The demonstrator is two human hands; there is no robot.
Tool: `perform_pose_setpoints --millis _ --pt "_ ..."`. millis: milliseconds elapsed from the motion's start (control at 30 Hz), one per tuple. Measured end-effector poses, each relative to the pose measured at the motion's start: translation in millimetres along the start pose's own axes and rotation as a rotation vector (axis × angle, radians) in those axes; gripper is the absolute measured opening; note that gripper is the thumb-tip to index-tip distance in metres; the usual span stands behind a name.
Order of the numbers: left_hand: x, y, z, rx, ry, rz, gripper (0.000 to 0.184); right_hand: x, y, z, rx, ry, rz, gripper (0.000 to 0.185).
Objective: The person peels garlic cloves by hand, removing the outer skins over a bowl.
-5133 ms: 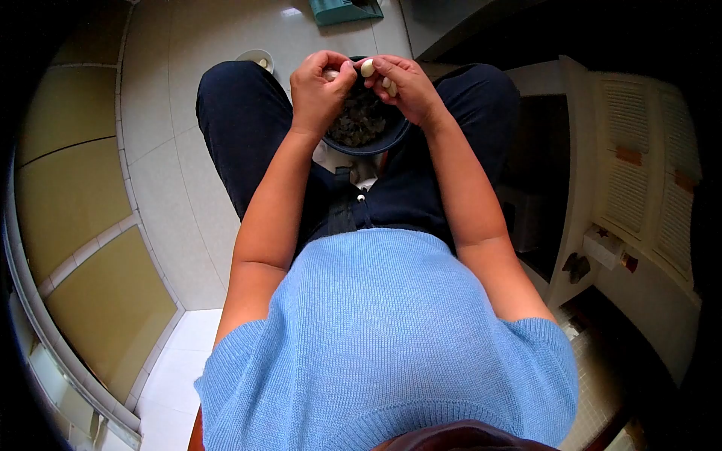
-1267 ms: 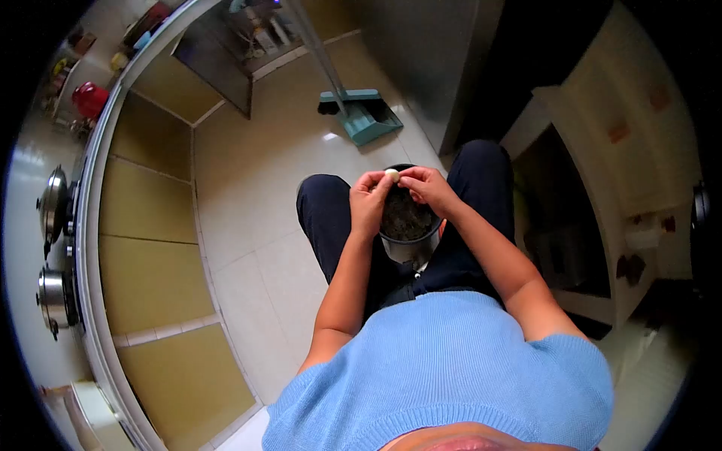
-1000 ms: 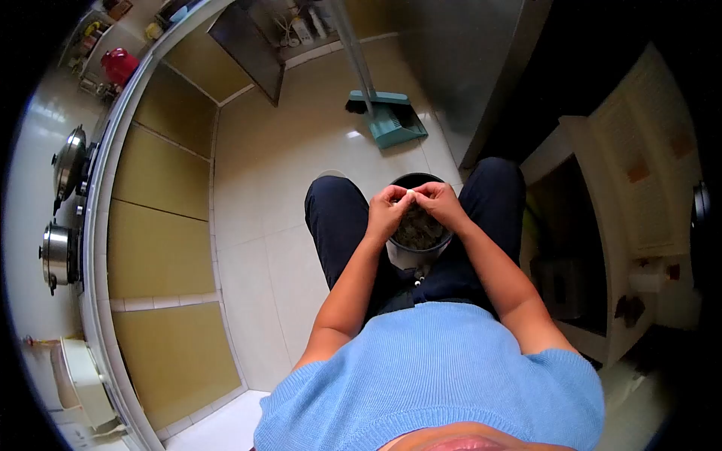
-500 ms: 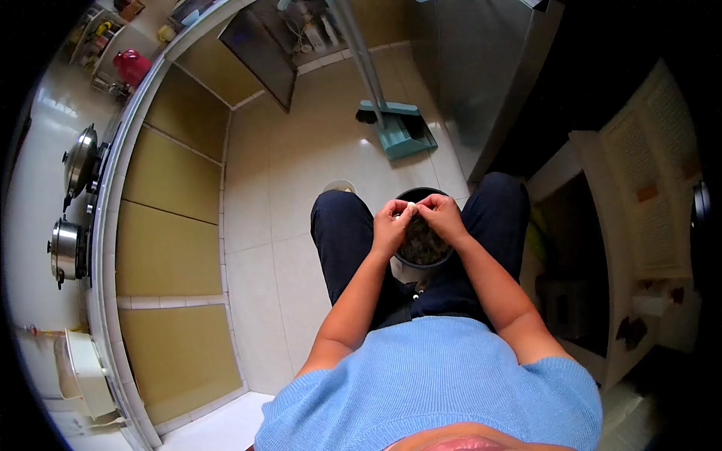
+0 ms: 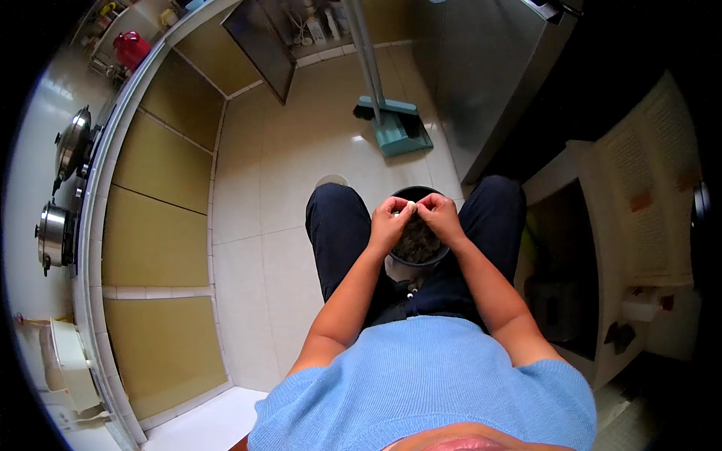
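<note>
My left hand and my right hand meet fingertip to fingertip between my knees. Pinched where they meet is a small white piece that looks like a peeled garlic clove; most of it is covered by my fingers. Part of another pale bit shows under the left fingers, too small to name. Directly below both hands stands a dark round bucket with dark greyish scraps inside. Beyond my left knee, a white bowl on the floor is partly hidden by the leg.
A teal dustpan with a broom stands on the tiled floor ahead. Along the left runs a counter with a pot, a lidded pan and a red kettle. A cabinet door hangs open at the far end.
My view has shifted slightly, so the counter and floor sit further left. Both hands stay pinched together over the bucket, with little finger movement.
</note>
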State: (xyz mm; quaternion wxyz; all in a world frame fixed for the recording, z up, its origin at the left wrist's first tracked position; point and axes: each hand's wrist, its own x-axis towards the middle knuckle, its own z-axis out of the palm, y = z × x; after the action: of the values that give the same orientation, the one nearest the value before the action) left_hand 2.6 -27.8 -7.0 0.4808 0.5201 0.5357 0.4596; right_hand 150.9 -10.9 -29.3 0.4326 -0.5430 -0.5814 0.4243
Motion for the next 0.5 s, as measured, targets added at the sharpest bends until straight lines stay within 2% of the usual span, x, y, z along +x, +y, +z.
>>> perform_pose_setpoints --millis 167,267,300,333,400,500 --pt "0 -2 -4 0.031 0.031 -0.011 0.022 -4 -14 2 -0.095 0.034 -0.096 0.012" --pt "4 -11 -4 -0.211 0.032 -0.033 0.019 0 -2 2 0.010 0.021 -0.019 0.011" --pt "4 -11 -4 -0.321 0.013 -0.121 0.018 -1 -3 1 0.003 0.052 -0.041 0.011" --pt "2 -1 -5 -0.359 -0.013 -0.161 0.016 1 3 1 0.010 0.069 -0.080 0.012" --pt "2 1 -10 -0.458 -0.059 -0.199 0.017 0 3 0 0.066 0.030 -0.016 0.016" --pt "-1 5 -8 -0.532 -0.064 -0.177 0.016 -4 -2 -4 0.029 -0.070 0.042 0.011"
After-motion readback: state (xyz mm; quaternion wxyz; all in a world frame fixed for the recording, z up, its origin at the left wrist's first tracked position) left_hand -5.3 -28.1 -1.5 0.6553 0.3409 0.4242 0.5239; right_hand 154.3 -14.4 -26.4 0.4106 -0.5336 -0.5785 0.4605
